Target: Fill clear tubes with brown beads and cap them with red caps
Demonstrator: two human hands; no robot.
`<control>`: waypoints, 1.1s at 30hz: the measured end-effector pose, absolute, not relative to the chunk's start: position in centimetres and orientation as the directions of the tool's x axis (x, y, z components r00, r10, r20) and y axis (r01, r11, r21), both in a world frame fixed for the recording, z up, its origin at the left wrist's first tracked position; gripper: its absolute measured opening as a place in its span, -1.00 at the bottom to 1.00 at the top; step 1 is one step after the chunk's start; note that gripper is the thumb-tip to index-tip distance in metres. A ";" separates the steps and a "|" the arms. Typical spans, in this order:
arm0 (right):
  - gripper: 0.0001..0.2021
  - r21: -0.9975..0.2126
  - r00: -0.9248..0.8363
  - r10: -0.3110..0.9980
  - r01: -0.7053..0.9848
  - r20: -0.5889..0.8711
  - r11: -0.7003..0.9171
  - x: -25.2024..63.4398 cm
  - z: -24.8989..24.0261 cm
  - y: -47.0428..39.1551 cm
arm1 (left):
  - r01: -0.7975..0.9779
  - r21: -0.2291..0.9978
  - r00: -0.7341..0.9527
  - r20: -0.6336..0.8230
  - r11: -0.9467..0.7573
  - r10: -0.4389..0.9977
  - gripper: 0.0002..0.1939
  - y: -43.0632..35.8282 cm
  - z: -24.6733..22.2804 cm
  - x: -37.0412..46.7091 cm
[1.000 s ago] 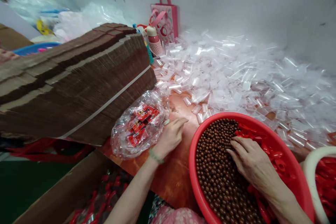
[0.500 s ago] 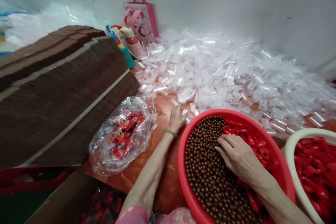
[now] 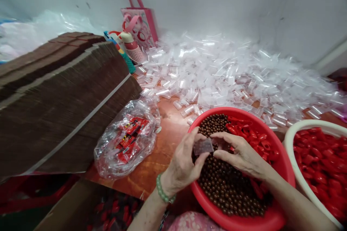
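My left hand [image 3: 180,162], with a green bead bracelet at the wrist, pinches a small clear plastic case [image 3: 203,147] between thumb and fingers. My right hand [image 3: 238,153] is curled at the right end of that case, its thumb and index fingertips close to it. Anything between those fingertips is too small to make out. Both hands are above a red basin [image 3: 199,196]. Brown balls [image 3: 226,187] fill much of it, and glossy red plastic parts [image 3: 251,135] are heaped along its far right side.
Clear plastic cases [image 3: 206,68] are spread along the wall. A cream tub [image 3: 291,140] of red parts stands at right. On the left are strapped brown cardboard [image 3: 62,115] and a clear bag [image 3: 105,151] with red packets. A pink bag [image 3: 150,25] and bottle [image 3: 132,45] stand behind.
My left hand has come back from the scattered cases to above the basin with one clear case. My right hand has lifted off the balls and met it there. The view has shifted slightly.
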State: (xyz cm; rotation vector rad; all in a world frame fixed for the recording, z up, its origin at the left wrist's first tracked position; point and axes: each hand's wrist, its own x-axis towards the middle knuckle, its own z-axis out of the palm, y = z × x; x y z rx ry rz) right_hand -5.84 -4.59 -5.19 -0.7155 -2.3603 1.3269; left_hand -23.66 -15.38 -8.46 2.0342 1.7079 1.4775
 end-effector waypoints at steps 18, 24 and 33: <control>-0.77 -0.195 -0.868 0.437 0.483 -0.238 0.854 -6.9 -6.9 2.1 | 0.730 0.679 -0.139 0.260 -0.078 0.956 -0.38 -14.3 -10.6 -22.2; -0.74 -0.375 -0.897 0.324 0.424 -0.301 0.825 -7.6 -8.7 2.0 | 0.794 0.598 -0.016 0.204 -0.112 0.979 -0.33 -13.9 -10.9 -22.0; -0.84 -0.829 -0.933 0.254 0.345 -0.254 0.440 -7.0 -9.0 2.2 | 0.633 0.774 -0.081 0.079 -0.009 0.994 -0.33 -13.9 -9.7 -22.6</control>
